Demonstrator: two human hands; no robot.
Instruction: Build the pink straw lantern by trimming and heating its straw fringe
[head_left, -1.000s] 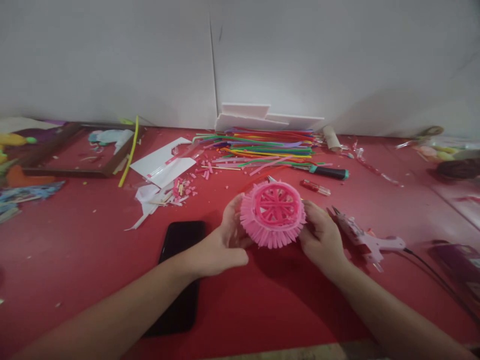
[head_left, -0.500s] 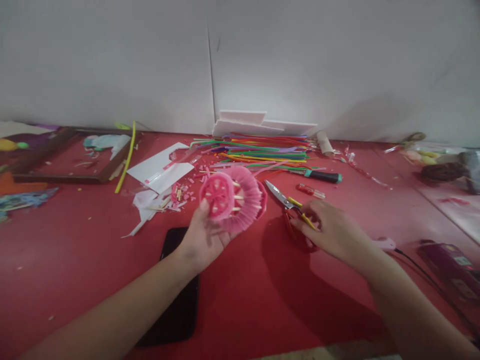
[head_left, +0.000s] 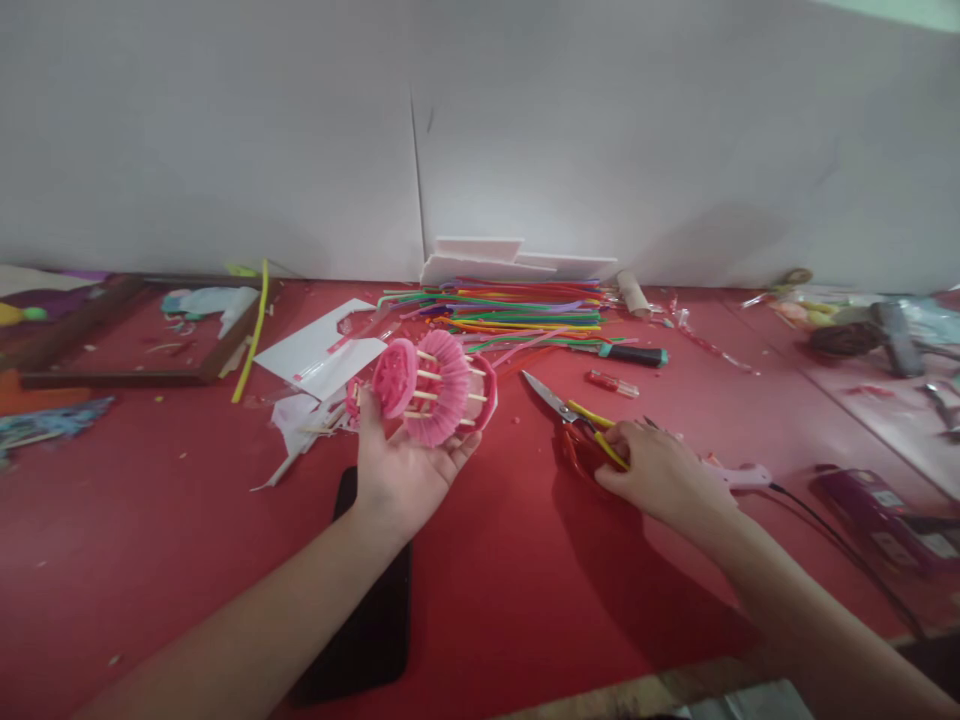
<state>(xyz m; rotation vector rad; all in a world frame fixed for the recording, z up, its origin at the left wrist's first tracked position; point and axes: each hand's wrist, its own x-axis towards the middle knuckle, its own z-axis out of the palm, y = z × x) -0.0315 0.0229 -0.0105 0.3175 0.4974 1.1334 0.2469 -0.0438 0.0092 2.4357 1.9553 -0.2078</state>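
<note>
My left hand [head_left: 409, 480] is raised above the table, fingers wrapped round a pink craft piece [head_left: 441, 385]. The piece has round pink end discs joined by pale sticks, with a frilled pink ring round its middle. On the right, my right hand [head_left: 660, 470] is closed at the yellow handle of a pair of scissors [head_left: 559, 402]. Their blades lie low over the table and point up and left. Red loops, perhaps another part of the handles, show beneath them. A pink tool with a cord [head_left: 746, 477], like a glue gun, lies partly hidden behind my right hand.
Bundled coloured pipe cleaners [head_left: 525, 305] lie along the wall, beside a black-handled cutter [head_left: 634, 354]. A dark phone-like slab [head_left: 367, 620] lies under my left forearm. White card [head_left: 322, 360] and scraps are at left, near a brown frame [head_left: 120, 378]. A purple device [head_left: 874, 510] sits right.
My left hand has moved left with the pink piece and turned it, so the sticks show from the side. My right hand stays at the scissors. The camera view has shifted slightly.
</note>
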